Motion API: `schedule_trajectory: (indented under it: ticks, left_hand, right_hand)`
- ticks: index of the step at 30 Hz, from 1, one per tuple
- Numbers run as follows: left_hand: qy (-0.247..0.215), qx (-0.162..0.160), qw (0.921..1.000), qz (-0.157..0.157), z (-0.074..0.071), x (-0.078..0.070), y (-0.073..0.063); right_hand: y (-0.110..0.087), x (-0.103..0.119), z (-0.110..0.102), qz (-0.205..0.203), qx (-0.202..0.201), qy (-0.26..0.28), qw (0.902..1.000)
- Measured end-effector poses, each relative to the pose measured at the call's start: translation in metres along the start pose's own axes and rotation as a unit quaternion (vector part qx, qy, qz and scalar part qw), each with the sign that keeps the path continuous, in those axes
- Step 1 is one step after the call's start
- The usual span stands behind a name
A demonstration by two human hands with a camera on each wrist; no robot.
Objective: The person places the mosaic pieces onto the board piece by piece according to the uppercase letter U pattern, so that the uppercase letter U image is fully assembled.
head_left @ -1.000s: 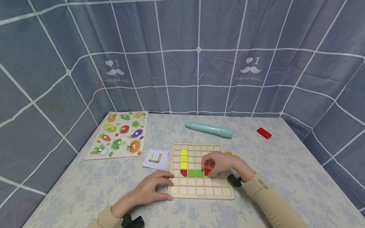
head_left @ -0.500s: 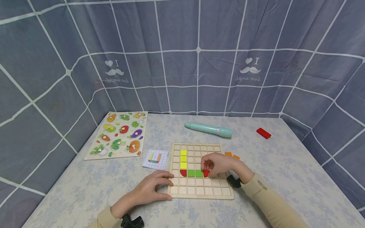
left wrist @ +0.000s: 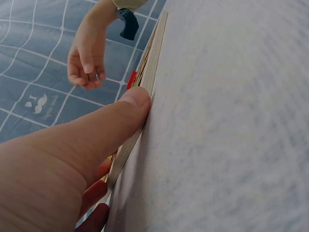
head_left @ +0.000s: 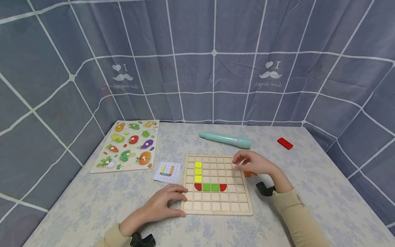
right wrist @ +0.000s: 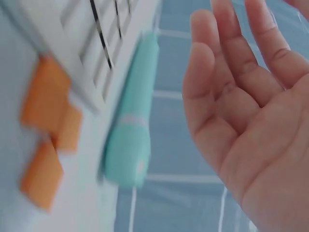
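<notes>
A wooden grid board (head_left: 225,206) lies on the table. On it, a column of yellow squares (head_left: 198,172) stands above a row with two green squares (head_left: 211,187) between a left red rounded piece (head_left: 198,187) and a right red rounded piece (head_left: 223,187). My left hand (head_left: 162,204) rests against the board's left edge, fingers extended and thumb near the front corner. Raised over the board's right edge is my right hand (head_left: 256,163), fingers loosely bent around nothing. Beside the board, partly hidden under that hand, lie orange blocks (right wrist: 46,96).
A small pattern card (head_left: 167,172) lies left of the board. Farther left is a vegetable knob puzzle (head_left: 126,145). Behind the board lies a teal microphone-shaped object (head_left: 225,139); a red block (head_left: 285,143) is at the back right. A blue checked curtain (head_left: 197,75) surrounds the table.
My right hand has let go of the right red rounded piece, which now lies flat in its cell, and has moved right and back toward the orange blocks. My left hand stays put.
</notes>
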State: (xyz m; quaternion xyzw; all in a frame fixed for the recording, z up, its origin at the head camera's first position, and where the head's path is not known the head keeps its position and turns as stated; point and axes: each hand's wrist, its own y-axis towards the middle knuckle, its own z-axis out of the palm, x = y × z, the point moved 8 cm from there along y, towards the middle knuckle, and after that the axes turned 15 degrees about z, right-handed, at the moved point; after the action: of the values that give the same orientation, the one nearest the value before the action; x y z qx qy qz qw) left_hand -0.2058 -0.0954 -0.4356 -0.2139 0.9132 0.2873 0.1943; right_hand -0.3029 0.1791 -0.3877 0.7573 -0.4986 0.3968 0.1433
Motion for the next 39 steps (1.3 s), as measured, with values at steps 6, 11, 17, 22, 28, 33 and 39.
schedule_trajectory:
  ticks: [6,11,17,22,28,33,39]
  left_hand:
    - [0.003,-0.004,1.0000,0.004,-0.001,0.000,0.000]
    - [0.002,-0.004,1.0000,0.001,-0.001,0.000,-0.001]
    - [0.004,-0.006,0.9999,0.007,0.000,-0.001,-0.002]
    - [0.004,-0.006,0.9999,0.008,0.000,-0.001,-0.002]
    - [0.003,-0.002,1.0000,0.004,0.000,-0.001,-0.001]
    - [0.004,-0.001,1.0000,0.007,0.000,-0.001,0.000]
    - [0.004,0.002,1.0000,0.004,0.000,-0.001,0.001]
  right_hand:
    - [-0.009,-0.025,-0.034,0.037,-0.046,0.018,0.9981]
    - [-0.010,-0.048,-0.044,0.051,-0.059,0.017,0.9968]
    - [-0.009,-0.067,-0.046,0.068,-0.052,0.033,0.9957]
    - [-0.007,-0.079,-0.044,0.089,-0.044,0.039,0.9943]
    - [-0.008,-0.088,-0.041,0.104,-0.038,0.030,0.9933]
    - [-0.008,-0.094,-0.039,0.114,-0.033,0.020,0.9927]
    - [-0.010,-0.098,-0.036,0.124,-0.021,0.035,0.9915]
